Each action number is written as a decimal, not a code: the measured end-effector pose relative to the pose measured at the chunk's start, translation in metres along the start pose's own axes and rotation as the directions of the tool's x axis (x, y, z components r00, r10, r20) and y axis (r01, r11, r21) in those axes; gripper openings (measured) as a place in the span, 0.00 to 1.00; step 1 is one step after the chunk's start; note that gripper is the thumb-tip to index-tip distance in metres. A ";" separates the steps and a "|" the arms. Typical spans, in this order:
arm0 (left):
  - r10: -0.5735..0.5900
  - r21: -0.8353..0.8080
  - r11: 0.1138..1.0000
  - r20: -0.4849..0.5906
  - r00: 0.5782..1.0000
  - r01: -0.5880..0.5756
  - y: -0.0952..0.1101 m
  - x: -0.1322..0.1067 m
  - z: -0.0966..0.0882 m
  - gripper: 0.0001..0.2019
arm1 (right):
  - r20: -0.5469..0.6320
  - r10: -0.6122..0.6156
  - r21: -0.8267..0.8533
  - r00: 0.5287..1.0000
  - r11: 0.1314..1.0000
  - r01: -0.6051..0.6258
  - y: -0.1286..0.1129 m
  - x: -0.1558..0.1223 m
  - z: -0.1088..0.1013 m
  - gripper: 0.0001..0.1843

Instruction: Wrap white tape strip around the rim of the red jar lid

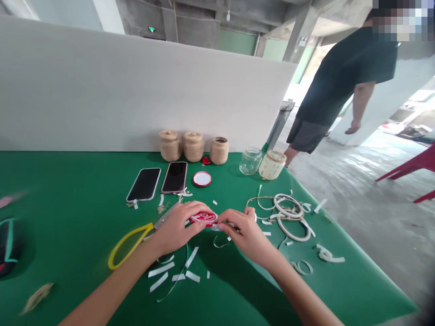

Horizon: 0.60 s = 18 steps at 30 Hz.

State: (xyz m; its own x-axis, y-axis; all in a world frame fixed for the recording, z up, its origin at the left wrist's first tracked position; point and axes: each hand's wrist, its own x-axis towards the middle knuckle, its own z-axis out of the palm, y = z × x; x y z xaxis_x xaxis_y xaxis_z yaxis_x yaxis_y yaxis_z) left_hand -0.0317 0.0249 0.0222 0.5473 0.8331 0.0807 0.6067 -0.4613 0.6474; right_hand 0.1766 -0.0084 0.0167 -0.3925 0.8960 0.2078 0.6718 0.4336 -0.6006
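Green tabletop [84,176] spreads beneath two converging forearms [120,278]. The left hand [178,224], fingers curled over, pinches a red lid [204,218]; the right hand [243,227] (knuckles up, fingertips together) meets the lid's right edge, though what it grips I cannot tell.

Red lid [208,218], apparently partly hidden

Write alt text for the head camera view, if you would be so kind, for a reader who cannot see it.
A person's left hand holds a red lid over a green table, with the right hand at its edge. Short white strips lie scattered nearby; behind stand three twine-wrapped jars, with a clear glass jar to their right.
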 end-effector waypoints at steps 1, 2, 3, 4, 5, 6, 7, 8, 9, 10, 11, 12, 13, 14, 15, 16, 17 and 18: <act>0.004 0.002 1.000 0.000 1.000 -0.004 0.000 0.000 0.000 0.14 | 0.000 0.001 0.005 1.000 1.000 -0.001 0.000 0.000 0.000 0.10; 0.008 0.006 1.000 0.000 1.000 -0.008 -0.001 0.000 0.000 0.14 | 0.001 -0.001 0.010 1.000 1.000 0.001 0.000 0.001 0.001 0.09; 0.012 0.010 1.000 -0.002 1.000 -0.012 -0.002 0.000 0.000 0.14 | -0.004 -0.001 0.012 1.000 1.000 0.001 0.001 0.001 0.001 0.09; 0.013 0.014 1.000 -0.003 1.000 -0.013 -0.002 0.000 0.001 0.14 | -0.009 0.000 0.012 1.000 1.000 0.000 0.001 0.001 0.001 0.09; 0.015 0.017 1.000 -0.005 1.000 -0.015 -0.002 0.000 0.000 0.14 | -0.014 0.000 0.009 1.000 1.000 0.000 0.001 0.001 0.002 0.09; 0.015 0.019 1.000 -0.007 1.000 -0.015 -0.002 0.000 0.000 0.14 | -0.018 0.000 0.006 1.000 1.000 0.000 0.001 0.001 0.002 0.08; 0.015 0.019 1.000 -0.007 1.000 -0.015 -0.001 0.000 0.000 0.14 | -0.018 0.000 0.001 1.000 1.000 0.000 0.001 0.001 0.002 0.08; 0.014 0.019 1.000 -0.006 1.000 -0.014 -0.001 0.000 0.000 0.14 | -0.018 -0.002 -0.005 1.000 1.000 0.002 0.001 0.001 0.002 0.08; 0.013 0.020 1.000 -0.004 1.000 -0.013 0.000 -0.001 0.000 0.14 | -0.018 -0.003 -0.010 1.000 1.000 0.003 0.000 0.001 0.002 0.08; 0.012 0.021 1.000 -0.003 1.000 -0.012 0.000 -0.001 0.000 0.14 | -0.021 -0.003 -0.017 1.000 1.000 0.003 0.000 0.002 0.002 0.08; 0.013 0.022 1.000 -0.003 1.000 -0.013 0.001 -0.001 0.000 0.14 | -0.027 -0.002 -0.025 1.000 1.000 0.001 0.000 0.002 0.002 0.08; 0.014 0.023 1.000 -0.005 1.000 -0.014 0.001 -0.001 0.000 0.14 | -0.033 0.001 -0.035 0.999 0.999 -0.002 -0.001 0.002 0.002 0.07; 0.017 0.024 1.000 -0.006 1.000 -0.017 0.001 -0.001 0.000 0.14 | -0.039 0.004 -0.045 0.999 0.999 -0.006 -0.001 0.002 0.002 0.07; 0.020 0.025 0.999 -0.010 1.000 -0.019 0.000 -0.001 0.000 0.14 | -0.043 0.008 -0.056 0.999 0.998 -0.010 -0.002 0.003 0.002 0.07; 0.021 0.028 0.999 -0.010 1.000 -0.021 0.000 -0.001 0.000 0.14 | -0.045 0.011 -0.067 0.999 0.998 -0.014 -0.002 0.003 0.002 0.07; 0.021 0.031 0.999 -0.013 1.000 -0.020 0.000 -0.001 0.000 0.13 | -0.048 0.016 -0.078 0.999 0.997 -0.020 -0.003 0.004 0.002 0.07; 0.018 0.036 0.999 -0.015 1.000 -0.018 0.000 -0.001 0.000 0.13 | -0.055 0.021 -0.089 0.998 0.996 -0.026 -0.004 0.004 0.003 0.07; 0.016 0.042 0.999 -0.018 1.000 -0.015 0.000 -0.001 0.000 0.13 | -0.064 0.027 -0.100 0.998 0.994 -0.033 -0.005 0.004 0.003 0.08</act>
State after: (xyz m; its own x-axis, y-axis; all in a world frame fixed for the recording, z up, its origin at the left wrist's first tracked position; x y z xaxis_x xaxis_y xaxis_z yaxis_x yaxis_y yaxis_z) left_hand -0.0321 0.0244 0.0223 0.5462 0.8310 0.1050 0.6221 -0.4864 0.6135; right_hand 0.1695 -0.0069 0.0179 -0.3332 0.9116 0.2407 0.7441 0.4111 -0.5267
